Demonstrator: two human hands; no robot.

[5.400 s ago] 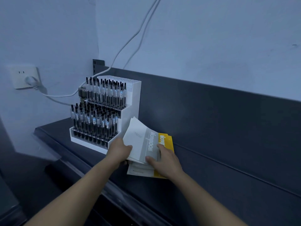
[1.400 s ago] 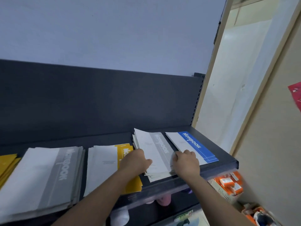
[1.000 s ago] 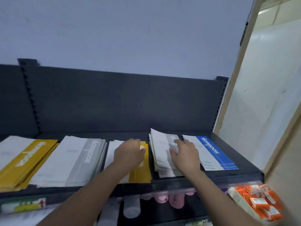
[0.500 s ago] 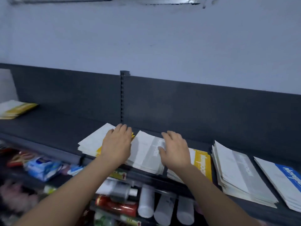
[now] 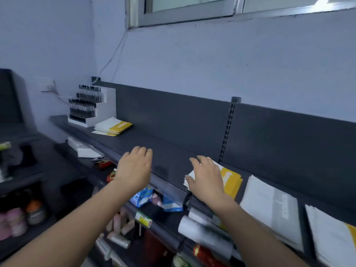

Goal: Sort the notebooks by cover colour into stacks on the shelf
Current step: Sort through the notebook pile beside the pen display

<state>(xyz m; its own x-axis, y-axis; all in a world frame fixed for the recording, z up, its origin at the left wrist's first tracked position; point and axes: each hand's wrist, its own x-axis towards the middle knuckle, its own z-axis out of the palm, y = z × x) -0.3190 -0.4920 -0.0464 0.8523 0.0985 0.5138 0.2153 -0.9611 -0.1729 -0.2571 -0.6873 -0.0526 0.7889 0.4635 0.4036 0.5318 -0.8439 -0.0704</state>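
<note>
A dark shelf (image 5: 169, 149) runs from the far left to the near right. A small stack of yellow-banded notebooks (image 5: 113, 127) lies at its far left beside a pen display. Another yellow-banded stack (image 5: 230, 178) lies near the middle, partly under my right hand (image 5: 207, 179), which hovers open just over its left edge. Farther right lie a grey-banded stack (image 5: 271, 207) and a further yellow-banded stack (image 5: 333, 241) at the frame's edge. My left hand (image 5: 133, 168) floats open and empty over bare shelf, left of the middle stack.
A white tiered pen display (image 5: 90, 105) stands at the shelf's far left end, with cables on the wall behind. Lower shelves hold packets (image 5: 142, 196), bottles and tubes. An upright slotted post (image 5: 228, 130) divides the back panel. A window frame sits above.
The view has swung left along the shelf. Both hands have come off the stacks they were pressing; the left now hovers over bare shelf, the right over the yellow stack's left edge.
</note>
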